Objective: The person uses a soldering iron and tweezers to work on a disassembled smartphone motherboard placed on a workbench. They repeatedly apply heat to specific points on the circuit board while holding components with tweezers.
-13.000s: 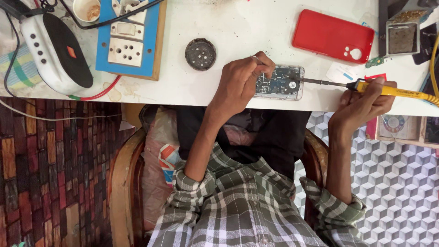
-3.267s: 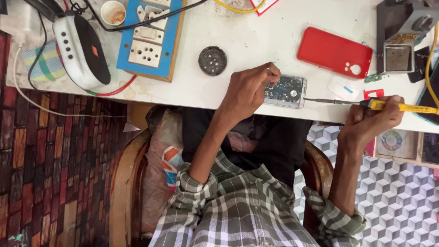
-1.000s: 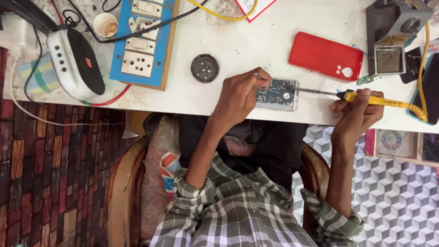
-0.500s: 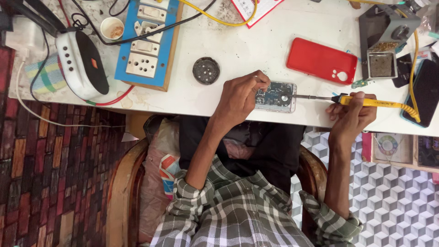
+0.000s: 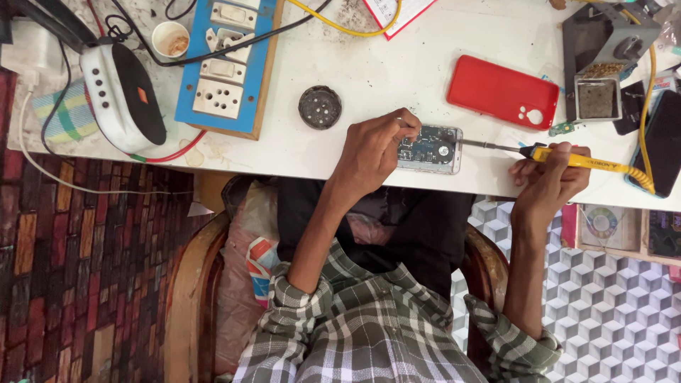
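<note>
Left hand (image 5: 372, 152) closed, pinning opened phone board (image 5: 430, 149) at near tabletop (image 5: 397, 64) edge. Right hand (image 5: 550, 181) gripping yellow soldering iron (image 5: 578, 162); tip at board's right edge. Advisable: steady wrist, brief contact. Red phone (image 5: 502, 91) farther right.

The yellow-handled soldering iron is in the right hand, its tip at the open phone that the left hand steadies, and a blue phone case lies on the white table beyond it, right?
Not quite: in the head view the phone case is red, not blue. The rest holds.
</note>
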